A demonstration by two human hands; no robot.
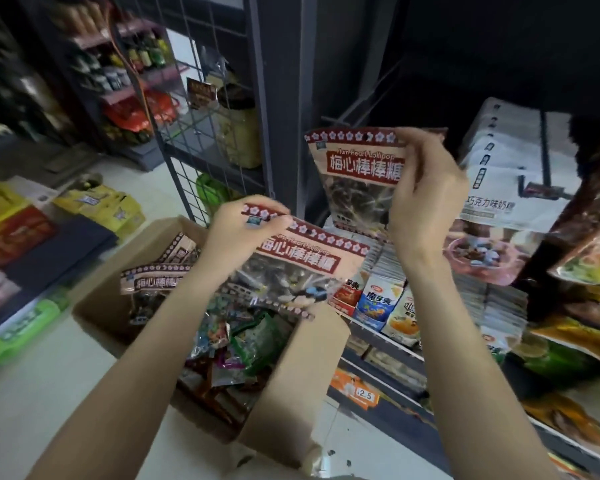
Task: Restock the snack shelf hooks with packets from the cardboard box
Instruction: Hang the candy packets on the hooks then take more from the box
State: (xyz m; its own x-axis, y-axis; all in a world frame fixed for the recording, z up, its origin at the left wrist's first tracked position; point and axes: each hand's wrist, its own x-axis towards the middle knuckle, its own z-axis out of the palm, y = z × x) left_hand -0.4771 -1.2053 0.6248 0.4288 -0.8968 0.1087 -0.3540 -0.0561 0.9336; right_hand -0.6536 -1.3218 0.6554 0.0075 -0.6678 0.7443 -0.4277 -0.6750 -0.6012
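Above the open cardboard box (288,386), one plum-heart lollipop packet (357,174) is pinched at its header by the right hand (426,188) near a bare shelf hook (336,120). A second packet (302,268) is gripped by the left hand (246,233). Should the hang hole miss the hook tip, the header is judged likely to tear or slip.

Blurred far shelves (94,77), labels unreadable

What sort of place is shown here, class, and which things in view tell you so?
Most likely a small grocery shop: an orange price tag reading 2.5 on a shelf edge, stacked snack packets on the dark metal shelf, and a far rack of bottled drinks.
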